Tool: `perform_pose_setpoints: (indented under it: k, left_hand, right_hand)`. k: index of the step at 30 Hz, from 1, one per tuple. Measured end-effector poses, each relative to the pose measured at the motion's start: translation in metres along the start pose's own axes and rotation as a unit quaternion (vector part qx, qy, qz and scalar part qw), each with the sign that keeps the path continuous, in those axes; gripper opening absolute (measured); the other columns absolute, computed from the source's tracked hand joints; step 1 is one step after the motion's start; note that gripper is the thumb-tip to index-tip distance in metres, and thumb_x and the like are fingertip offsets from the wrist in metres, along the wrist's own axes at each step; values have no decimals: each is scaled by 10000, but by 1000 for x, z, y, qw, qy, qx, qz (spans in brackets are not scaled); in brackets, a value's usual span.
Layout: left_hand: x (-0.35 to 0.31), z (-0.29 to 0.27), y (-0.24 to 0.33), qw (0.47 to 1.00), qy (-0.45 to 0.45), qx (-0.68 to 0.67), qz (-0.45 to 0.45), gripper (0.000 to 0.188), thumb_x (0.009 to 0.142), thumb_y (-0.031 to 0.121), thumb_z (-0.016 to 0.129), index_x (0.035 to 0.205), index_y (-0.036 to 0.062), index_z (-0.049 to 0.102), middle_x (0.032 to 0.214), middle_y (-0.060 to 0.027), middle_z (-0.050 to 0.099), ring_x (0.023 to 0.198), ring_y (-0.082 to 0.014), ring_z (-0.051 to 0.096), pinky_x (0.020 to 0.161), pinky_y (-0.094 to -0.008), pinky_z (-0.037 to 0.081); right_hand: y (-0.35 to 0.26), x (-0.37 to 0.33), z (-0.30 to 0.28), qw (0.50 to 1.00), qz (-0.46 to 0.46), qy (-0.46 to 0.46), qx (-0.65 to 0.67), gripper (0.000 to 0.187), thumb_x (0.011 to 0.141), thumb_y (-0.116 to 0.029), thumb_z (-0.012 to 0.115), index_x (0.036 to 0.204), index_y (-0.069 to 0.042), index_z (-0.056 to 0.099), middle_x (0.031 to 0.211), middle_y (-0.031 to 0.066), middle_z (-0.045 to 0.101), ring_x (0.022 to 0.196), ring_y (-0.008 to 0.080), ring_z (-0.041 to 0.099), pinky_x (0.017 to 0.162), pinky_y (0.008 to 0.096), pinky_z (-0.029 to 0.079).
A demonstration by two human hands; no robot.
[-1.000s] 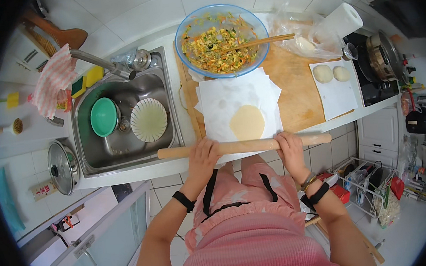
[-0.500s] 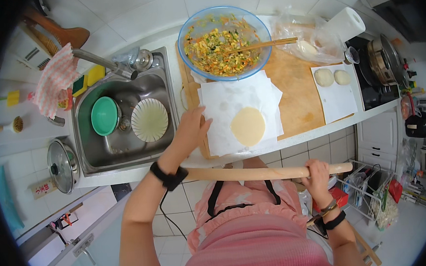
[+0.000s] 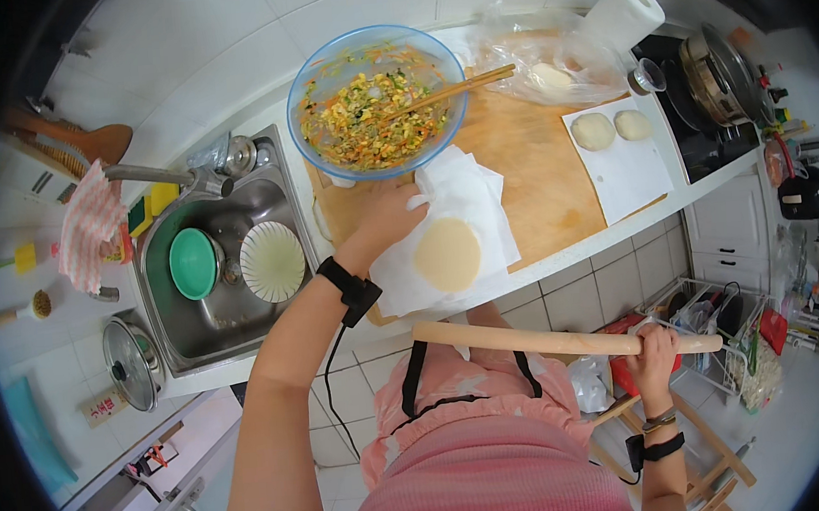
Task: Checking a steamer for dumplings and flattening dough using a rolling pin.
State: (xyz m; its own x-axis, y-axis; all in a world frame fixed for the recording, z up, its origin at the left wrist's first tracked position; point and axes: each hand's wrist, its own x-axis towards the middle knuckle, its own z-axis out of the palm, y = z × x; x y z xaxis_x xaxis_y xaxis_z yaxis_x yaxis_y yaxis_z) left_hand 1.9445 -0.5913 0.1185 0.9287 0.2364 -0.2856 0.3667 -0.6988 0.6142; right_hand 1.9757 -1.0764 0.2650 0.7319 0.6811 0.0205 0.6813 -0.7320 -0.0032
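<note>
Head view: your left hand (image 3: 390, 217) lies flat on the white paper sheets (image 3: 467, 194), fingers spread and gripping nothing, at the sheets' 9 o'clock edge. The rolled dough disc (image 3: 447, 254) sits on those sheets just beside the hand, at about 4 o'clock from it, and is not touched. Your right hand (image 3: 656, 352) is closed around the wooden rolling pin (image 3: 558, 340) near its right end and holds it off the counter, below the counter edge (image 3: 562, 262). The pin's long axis runs roughly 9 to 3 o'clock, dipping slightly to the right. The disc lies at about 12 o'clock from the pin's left portion. The left hand is the nearer to the disc.
</note>
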Motion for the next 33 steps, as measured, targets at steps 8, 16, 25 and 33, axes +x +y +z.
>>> perform_pose_setpoints:
  k: [8,16,25,33]
  left_hand:
    - [-67,15,-41,839,149,-462,-247,443,922,268,503,1247,-29,455,1117,-192,588,983,-250,587,838,-353,470]
    - [-151,10,-17,927,315,-103,-175,351,830,72,611,1148,-32,502,1099,-159,584,1021,-276,562,880,-371,455]
    - [-26,-4,24,936,148,137,289,361,797,51,533,1156,80,559,1164,-80,562,1171,-278,471,1051,-444,311]
    - [11,-12,38,926,-128,236,264,312,673,166,732,970,133,645,1005,-39,594,1076,-244,498,987,-419,329]
  right_hand:
    - [1,18,0,1000,-12,-7,14,341,632,-72,680,933,-53,521,923,104,552,894,287,523,873,416,350]
    - [27,42,-19,999,-46,-11,2,359,620,-32,668,938,-51,504,930,104,548,908,303,520,889,436,344]
    - [48,44,-24,999,-14,41,-12,291,676,-57,657,920,-42,499,907,92,545,892,302,520,898,425,338]
    - [64,19,-23,997,60,49,-10,329,652,-76,668,929,-35,494,916,114,540,904,323,507,911,430,327]
